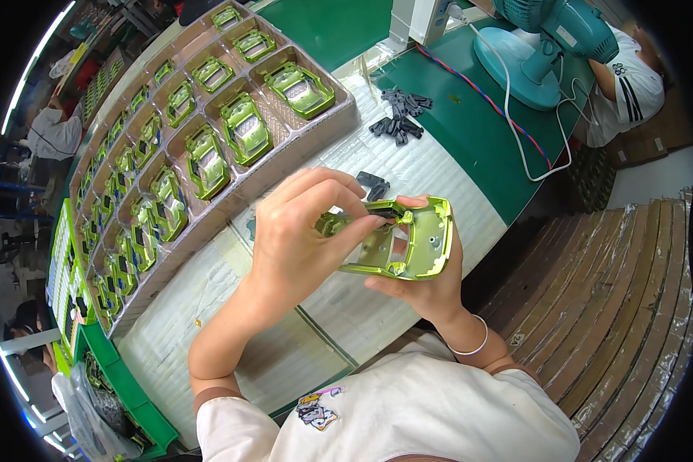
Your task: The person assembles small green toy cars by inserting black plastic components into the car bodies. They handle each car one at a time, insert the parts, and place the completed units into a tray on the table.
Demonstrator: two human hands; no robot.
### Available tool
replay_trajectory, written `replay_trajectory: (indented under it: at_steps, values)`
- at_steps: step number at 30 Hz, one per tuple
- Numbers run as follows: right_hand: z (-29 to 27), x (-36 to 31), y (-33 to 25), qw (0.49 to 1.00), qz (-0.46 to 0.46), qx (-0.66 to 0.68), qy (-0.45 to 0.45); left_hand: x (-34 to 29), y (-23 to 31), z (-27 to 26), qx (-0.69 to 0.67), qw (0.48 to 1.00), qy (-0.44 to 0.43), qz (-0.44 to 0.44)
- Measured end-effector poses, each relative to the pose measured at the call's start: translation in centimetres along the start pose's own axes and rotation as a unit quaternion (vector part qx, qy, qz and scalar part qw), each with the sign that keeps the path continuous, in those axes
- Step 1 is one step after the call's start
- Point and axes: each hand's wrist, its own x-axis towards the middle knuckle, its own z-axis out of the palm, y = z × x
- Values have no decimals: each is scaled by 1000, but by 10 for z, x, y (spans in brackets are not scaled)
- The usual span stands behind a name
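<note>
We hold the green shell [404,242] upside down above the bench [408,165] in our right hand [431,289]; our left hand [304,235] pinches a black clip [383,209] into it. Next, we judge, firm seating.

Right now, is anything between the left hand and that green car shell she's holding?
Nothing visible. The left hand already reaches the green car shell, its fingertips pressing a small black part against the shell's inner side. The right hand cradles the shell from below, above the white padded table.
</note>
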Motion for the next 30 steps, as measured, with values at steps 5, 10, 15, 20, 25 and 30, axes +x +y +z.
replay_trajectory:
  at_steps: [5,10,15,20,25,30]
  values:
    - [-6,3,3,994,-61,-77,-47,1,3,3,-45,997,-7,-65]
    - [-4,2,-3,997,-23,-56,-45,-1,-6,8,-8,999,-37,0]
    - [-11,10,-6,961,-151,-221,-69,7,-14,10,32,989,-24,140]
    - [-7,20,-24,995,-58,82,-30,-7,-25,12,-434,901,-2,-19]
    - [-8,35,-13,983,-170,-66,-32,-11,-23,16,-626,775,-16,-79]
    - [3,36,-4,965,-245,-95,28,-15,-16,30,-649,757,31,-72]
